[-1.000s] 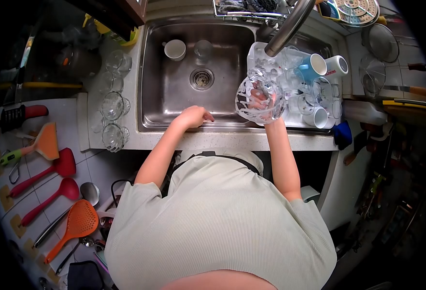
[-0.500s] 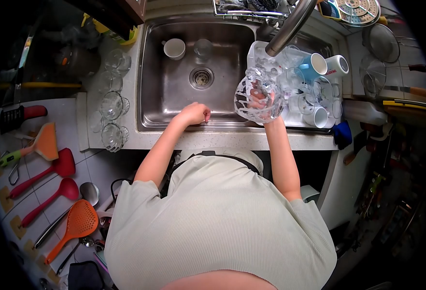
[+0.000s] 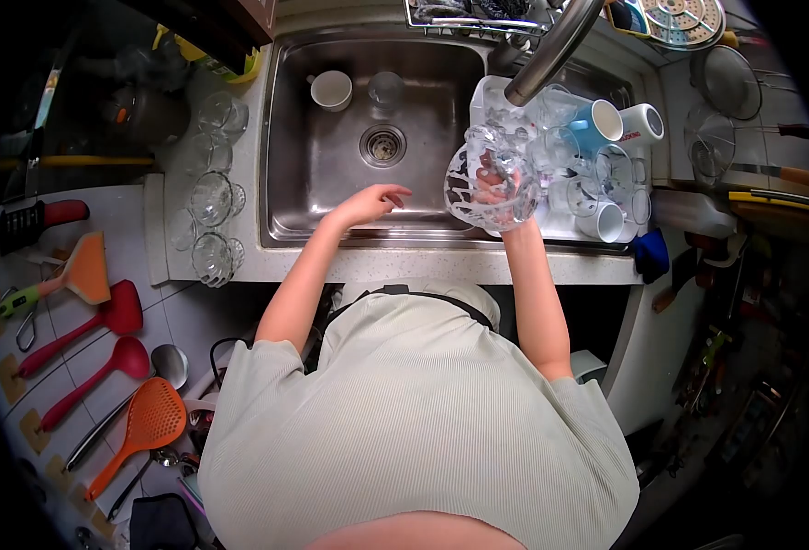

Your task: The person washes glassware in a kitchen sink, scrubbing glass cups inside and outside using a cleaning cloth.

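In my right hand is a large clear patterned glass bowl, raised over the sink's divider and the left side of a white tray. The fingers show only through the glass, closed on it. My left hand is over the front of the steel sink basin, empty, its fingers stretched out to the right and apart. Farther back in the basin stand a white mug and a clear glass cup, both left of or behind the drain.
The white tray holds several clear glasses, a blue mug and white mugs. A metal faucet arches above it. Several glass cups line the left counter. Utensils hang at far left, including an orange skimmer.
My left hand has opened from a loose curl, its fingers now reaching right, and has risen slightly. The glass bowl in my right hand has tilted a little, staying in nearly the same place.
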Demonstrator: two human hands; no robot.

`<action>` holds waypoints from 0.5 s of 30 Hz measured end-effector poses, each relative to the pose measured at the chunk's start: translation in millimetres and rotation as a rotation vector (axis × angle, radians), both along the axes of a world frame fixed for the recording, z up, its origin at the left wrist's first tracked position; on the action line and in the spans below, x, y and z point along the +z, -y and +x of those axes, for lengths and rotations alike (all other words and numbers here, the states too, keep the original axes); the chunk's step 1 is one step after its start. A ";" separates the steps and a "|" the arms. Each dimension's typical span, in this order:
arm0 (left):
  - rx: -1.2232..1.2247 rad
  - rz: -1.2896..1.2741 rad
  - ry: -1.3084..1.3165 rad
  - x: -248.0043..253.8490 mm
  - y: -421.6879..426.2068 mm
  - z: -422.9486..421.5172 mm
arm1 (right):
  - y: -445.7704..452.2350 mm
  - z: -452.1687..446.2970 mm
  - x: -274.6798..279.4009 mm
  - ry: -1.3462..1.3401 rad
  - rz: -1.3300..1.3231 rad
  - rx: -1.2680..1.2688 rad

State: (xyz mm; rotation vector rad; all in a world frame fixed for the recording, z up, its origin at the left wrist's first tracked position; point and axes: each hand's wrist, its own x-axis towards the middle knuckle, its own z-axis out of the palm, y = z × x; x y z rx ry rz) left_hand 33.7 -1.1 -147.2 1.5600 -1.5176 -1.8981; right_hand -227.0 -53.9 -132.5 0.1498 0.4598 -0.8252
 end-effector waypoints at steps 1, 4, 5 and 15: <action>0.038 0.088 -0.052 2.7 4.8 -0.2 | 0.2 -0.8 -2.8 -0.062 0.016 -0.010; -0.141 0.006 -0.141 6.4 7.6 3.9 | 2.1 -5.4 -21.6 0.089 -0.022 0.025; -0.173 0.061 -0.191 6.0 6.2 3.1 | 1.4 -7.7 -27.0 0.063 -0.038 0.018; -0.225 0.254 -0.114 18.8 -13.9 8.8 | -0.6 -4.4 -6.3 -0.118 -0.052 0.011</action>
